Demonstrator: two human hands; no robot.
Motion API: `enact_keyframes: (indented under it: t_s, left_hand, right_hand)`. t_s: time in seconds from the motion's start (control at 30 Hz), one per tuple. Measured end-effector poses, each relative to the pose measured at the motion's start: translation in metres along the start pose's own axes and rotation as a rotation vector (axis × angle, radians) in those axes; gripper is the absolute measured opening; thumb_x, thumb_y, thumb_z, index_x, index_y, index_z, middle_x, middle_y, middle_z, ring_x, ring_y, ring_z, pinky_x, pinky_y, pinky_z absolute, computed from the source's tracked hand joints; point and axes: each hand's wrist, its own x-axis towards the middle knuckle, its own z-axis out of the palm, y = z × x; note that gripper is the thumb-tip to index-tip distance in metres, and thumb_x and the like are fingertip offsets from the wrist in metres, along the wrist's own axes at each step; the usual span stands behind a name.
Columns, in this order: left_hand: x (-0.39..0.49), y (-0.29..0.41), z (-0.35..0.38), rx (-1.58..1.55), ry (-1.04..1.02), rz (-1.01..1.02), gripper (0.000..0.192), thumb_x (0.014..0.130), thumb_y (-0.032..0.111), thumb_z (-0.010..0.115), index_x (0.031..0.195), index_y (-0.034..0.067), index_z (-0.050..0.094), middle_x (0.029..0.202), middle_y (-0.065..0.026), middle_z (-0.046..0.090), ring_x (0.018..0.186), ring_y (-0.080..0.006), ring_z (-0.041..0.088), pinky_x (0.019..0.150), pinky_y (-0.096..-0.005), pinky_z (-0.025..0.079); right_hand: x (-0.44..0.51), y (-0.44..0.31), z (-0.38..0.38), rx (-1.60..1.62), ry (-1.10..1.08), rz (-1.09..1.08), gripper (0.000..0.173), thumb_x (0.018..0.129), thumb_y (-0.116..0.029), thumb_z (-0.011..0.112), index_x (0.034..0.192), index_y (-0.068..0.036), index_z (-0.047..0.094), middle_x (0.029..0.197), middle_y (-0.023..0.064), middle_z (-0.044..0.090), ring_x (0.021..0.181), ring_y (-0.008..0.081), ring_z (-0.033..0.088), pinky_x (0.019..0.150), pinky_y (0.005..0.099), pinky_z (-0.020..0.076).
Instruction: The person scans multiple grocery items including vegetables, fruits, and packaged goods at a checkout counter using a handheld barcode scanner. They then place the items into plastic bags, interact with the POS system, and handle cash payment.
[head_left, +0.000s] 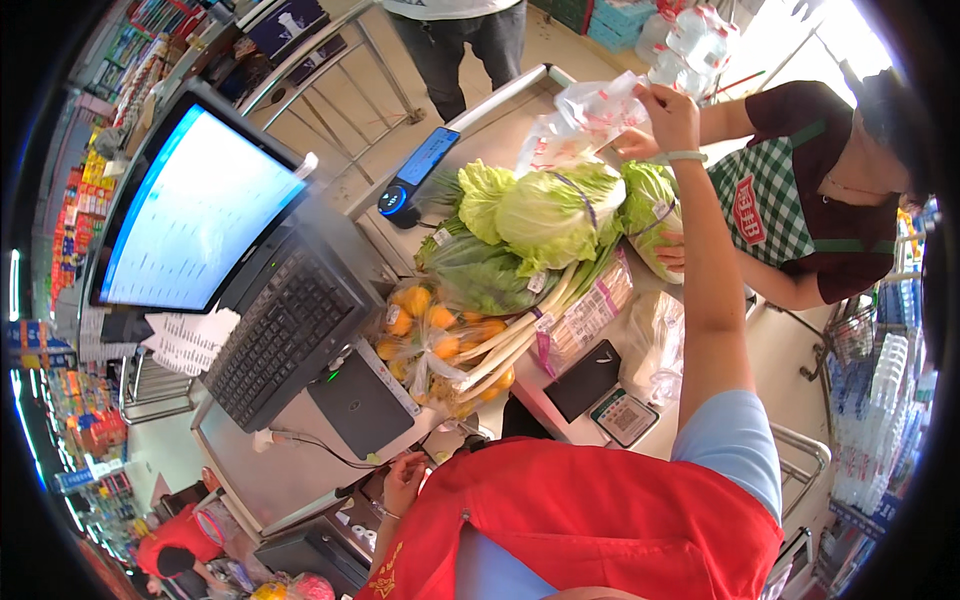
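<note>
My right hand (670, 116) reaches far across the checkout counter and grips the top of a thin clear plastic bag (577, 120) with red print. Another person's hand (636, 143) is at the same bag, just below mine. My left hand (405, 480) hangs low by the counter's near edge, fingers curled; whether it holds anything is unclear. Below the bag lie a head of napa cabbage (559, 214), bagged leafy greens (480, 270), long leeks (517, 334) and bagged orange fruit (420, 319). A second cabbage (654, 217) sits under the other person's other hand (673, 252).
A monitor (199, 210) and black keyboard (289, 322) stand left; a payment device (416, 176) is behind the produce. A noodle-like package (589, 311), a black box-like item (583, 380) and a code card (624, 416) lie right. Someone in dark trousers (461, 49) stands beyond.
</note>
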Motion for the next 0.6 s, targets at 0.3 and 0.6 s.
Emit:
enact_keyframes:
  t_s: [0.3, 0.6]
  left_hand:
    - [-0.021, -0.024, -0.045, -0.11, 0.072, 0.093, 0.026, 0.097, 0.009, 0.062, 0.121, -0.002, 0.062, 0.113, -0.0089, 0.07, 0.103, -0.0149, 0.068, 0.091, -0.0282, 0.053]
    - [-0.03, -0.021, -0.093, -0.131, 0.155, 0.309, 0.025, 0.098, 0.011, 0.063, 0.121, 0.002, 0.062, 0.112, -0.0079, 0.07, 0.102, -0.0152, 0.067, 0.091, -0.0289, 0.051]
  right_hand:
    - [0.032, -0.068, -0.059, 0.208, 0.564, 0.064, 0.033, 0.092, -0.038, 0.071, 0.089, -0.006, 0.076, 0.064, 0.002, 0.065, 0.058, 0.0111, 0.055, 0.058, 0.0296, 0.0442]
    - [-0.019, -0.125, -0.117, -0.379, 0.217, -0.103, 0.045, 0.092, -0.054, 0.061, 0.103, -0.013, 0.077, 0.09, 0.0114, 0.075, 0.091, 0.0299, 0.071, 0.08, 0.0392, 0.052]
